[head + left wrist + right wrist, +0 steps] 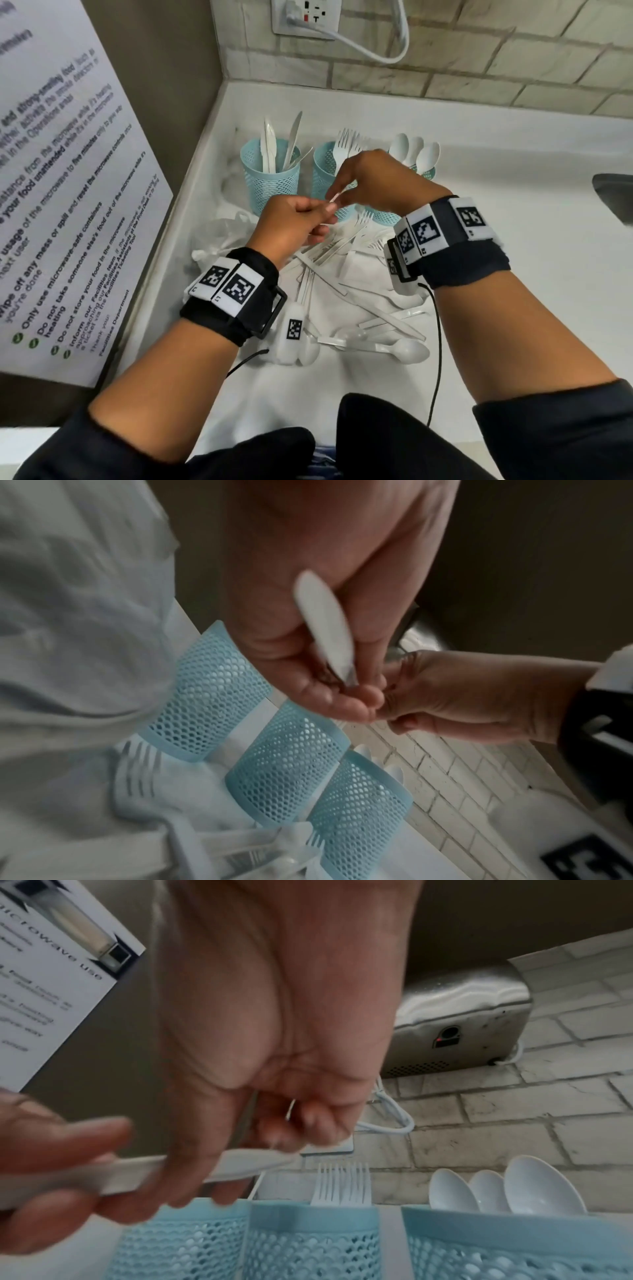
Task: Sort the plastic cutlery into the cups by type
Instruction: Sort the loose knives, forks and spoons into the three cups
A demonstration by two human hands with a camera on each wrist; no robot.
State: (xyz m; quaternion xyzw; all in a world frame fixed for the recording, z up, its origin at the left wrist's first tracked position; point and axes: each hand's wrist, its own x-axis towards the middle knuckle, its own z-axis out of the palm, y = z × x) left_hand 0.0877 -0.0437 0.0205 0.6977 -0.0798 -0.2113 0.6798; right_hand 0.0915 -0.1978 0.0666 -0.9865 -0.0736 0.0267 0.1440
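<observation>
Three teal mesh cups stand in a row at the back: the left cup (270,174) holds knives, the middle cup (325,171) holds forks, and the right cup (426,171) holds spoons. Both hands meet in front of the middle cup, above the loose pile (359,301). My left hand (320,219) grips a flat, tapered white knife (325,623). My right hand (337,197) pinches its other end (267,1164) between thumb and curled fingers. The hands hide most of the knife in the head view.
Loose white forks (363,219), spoons (407,351) and knives lie on a white cloth on the counter (513,274). A crumpled clear bag (219,236) sits left of the pile. A notice (51,205) covers the left wall. A steel appliance (462,1015) is on the right.
</observation>
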